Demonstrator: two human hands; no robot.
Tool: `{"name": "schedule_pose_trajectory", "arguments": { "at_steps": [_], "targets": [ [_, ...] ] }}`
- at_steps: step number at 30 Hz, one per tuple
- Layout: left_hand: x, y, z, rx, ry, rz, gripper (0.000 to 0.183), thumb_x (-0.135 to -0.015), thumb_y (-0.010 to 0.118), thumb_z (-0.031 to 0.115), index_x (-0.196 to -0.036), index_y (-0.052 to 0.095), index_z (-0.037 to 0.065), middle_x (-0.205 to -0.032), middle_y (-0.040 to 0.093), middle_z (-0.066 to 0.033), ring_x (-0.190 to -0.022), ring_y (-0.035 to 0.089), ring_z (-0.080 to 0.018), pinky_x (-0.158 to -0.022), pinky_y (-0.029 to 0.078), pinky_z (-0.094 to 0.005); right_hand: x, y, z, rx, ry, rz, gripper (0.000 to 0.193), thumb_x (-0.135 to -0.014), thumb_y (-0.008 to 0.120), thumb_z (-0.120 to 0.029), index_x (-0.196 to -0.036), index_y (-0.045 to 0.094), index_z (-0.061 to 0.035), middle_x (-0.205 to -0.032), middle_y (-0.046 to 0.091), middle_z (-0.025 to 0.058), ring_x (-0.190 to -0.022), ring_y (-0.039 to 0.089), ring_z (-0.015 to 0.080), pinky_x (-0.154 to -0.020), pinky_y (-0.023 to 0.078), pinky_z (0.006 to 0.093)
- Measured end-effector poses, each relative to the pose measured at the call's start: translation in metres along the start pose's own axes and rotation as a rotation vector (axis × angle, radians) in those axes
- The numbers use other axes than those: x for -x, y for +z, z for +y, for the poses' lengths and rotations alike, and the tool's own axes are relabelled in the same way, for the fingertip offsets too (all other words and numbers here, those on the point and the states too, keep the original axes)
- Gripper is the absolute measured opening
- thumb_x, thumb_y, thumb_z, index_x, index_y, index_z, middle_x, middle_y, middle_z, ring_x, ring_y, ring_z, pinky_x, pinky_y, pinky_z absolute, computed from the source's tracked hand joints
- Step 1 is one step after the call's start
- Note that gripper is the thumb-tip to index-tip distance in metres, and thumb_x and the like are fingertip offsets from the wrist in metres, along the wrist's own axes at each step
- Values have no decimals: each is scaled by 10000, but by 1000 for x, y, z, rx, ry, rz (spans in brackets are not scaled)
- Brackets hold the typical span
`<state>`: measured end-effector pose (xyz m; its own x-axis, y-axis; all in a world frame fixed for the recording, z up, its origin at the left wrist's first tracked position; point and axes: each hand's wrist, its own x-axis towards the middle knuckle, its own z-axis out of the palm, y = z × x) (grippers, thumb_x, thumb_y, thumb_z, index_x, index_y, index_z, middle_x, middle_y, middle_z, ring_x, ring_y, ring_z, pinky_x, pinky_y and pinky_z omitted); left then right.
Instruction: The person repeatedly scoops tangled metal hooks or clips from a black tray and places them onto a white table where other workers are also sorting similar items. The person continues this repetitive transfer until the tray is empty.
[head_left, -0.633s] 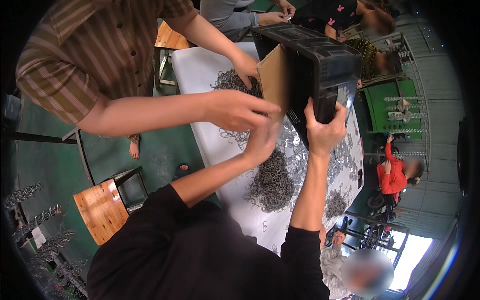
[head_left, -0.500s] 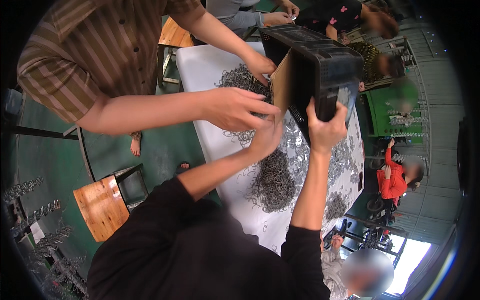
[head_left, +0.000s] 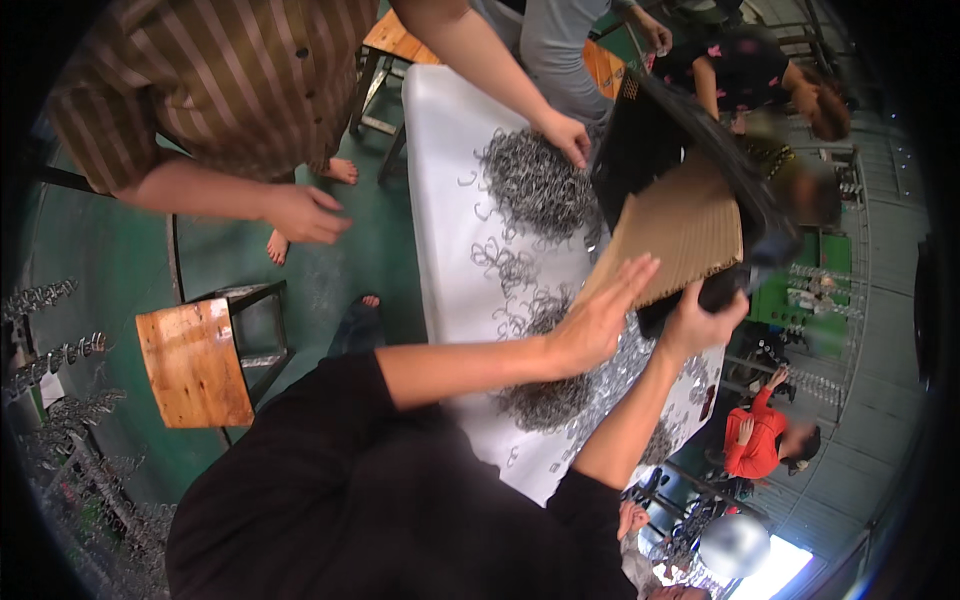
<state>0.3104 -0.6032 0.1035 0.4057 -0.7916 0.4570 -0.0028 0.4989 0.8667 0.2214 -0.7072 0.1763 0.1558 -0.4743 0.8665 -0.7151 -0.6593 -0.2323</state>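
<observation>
My right hand (head_left: 703,325) grips the rim of a black plastic crate (head_left: 775,215), which is tipped on its side above the table. Inside the crate is a sheet of brown corrugated cardboard (head_left: 680,225). My left hand (head_left: 598,325) lies with fingers stretched out against the cardboard's near edge. Under and beside the crate are piles of bent metal wire hooks (head_left: 535,185), with another heap of hooks (head_left: 545,400) below my left forearm. A co-worker's hand (head_left: 568,138) touches the far pile near the crate.
The white-topped table (head_left: 440,200) carries loose hooks and flat shiny metal pieces. A wooden stool (head_left: 195,362) stands at left, close to racks hung with metal parts (head_left: 70,410). The co-worker in a striped shirt (head_left: 240,90) stands across the left side; other people sit beyond the crate.
The crate has tipped further, showing more of the cardboard inside. My left hand has flattened against the cardboard. The co-worker's nearer hand has drawn back to the left, away from my hand.
</observation>
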Motion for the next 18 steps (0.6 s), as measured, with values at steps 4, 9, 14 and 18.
{"name": "schedule_pose_trajectory", "arguments": {
  "at_steps": [4,9,14,18],
  "targets": [
    [13,-6,-1,75,-18,0,817,-718,379,-179,-1488,211,38,-1503,273,-222,-1396,268,-369,-1140,271,-385,5,-2,3,122,-78,-97,440,-680,841,-237,-945,577,-6,-776,652,104,-641,639,242,-629,522,330],
    [16,-9,-8,44,-53,-19,796,-725,364,-185,-1481,210,12,-1509,268,-203,-1402,262,-356,-1146,264,-388,10,-2,3,117,5,-88,410,-693,846,-242,-894,576,-8,-732,650,92,-626,642,216,-605,514,312],
    [19,-6,-9,56,-29,-48,790,-731,370,-183,-1479,217,20,-1504,284,-198,-1403,259,-355,-1150,261,-376,10,-9,0,104,69,-1,388,-710,841,-223,-846,550,-5,-698,633,80,-576,613,181,-563,497,280],
    [22,-4,-7,71,-43,-50,777,-743,371,-177,-1478,224,26,-1503,287,-198,-1399,268,-356,-1144,271,-376,10,-15,-5,157,57,-27,382,-721,834,-216,-842,543,0,-692,633,82,-575,612,169,-553,495,281]
  ]
}}
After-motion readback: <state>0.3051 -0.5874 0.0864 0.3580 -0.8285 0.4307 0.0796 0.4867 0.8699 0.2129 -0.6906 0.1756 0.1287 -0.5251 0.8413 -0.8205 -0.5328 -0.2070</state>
